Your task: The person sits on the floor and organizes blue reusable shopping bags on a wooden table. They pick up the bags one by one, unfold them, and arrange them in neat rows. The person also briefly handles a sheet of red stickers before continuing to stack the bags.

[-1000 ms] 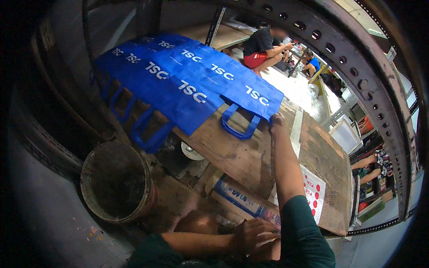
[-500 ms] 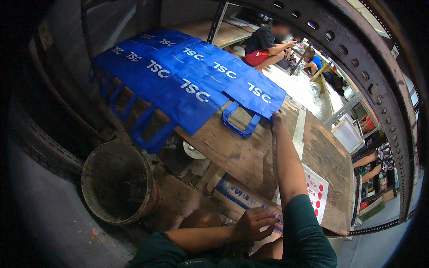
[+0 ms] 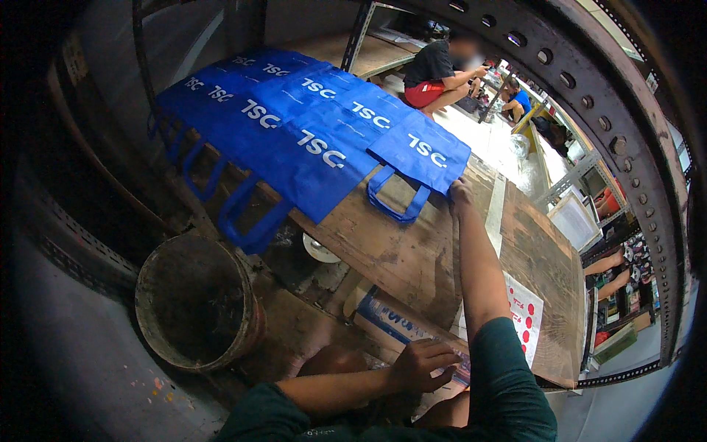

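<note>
Workshop with perforated steel shelving (image 3: 578,77); on a worn wooden board (image 3: 541,258), blue tote bags (image 3: 324,118) lie in overlapping rows, handles toward the near left. Rightmost tote bag (image 3: 423,136) lies far-left of the right hand (image 3: 462,191), the nearer one, which touches its near right corner; pinch or mere press, cannot tell; its handle edge slants from that corner toward far left, long axis unclear from overlap. Left hand (image 3: 423,366) well apart, near side, loosely curled, nothing seen in it.
</note>
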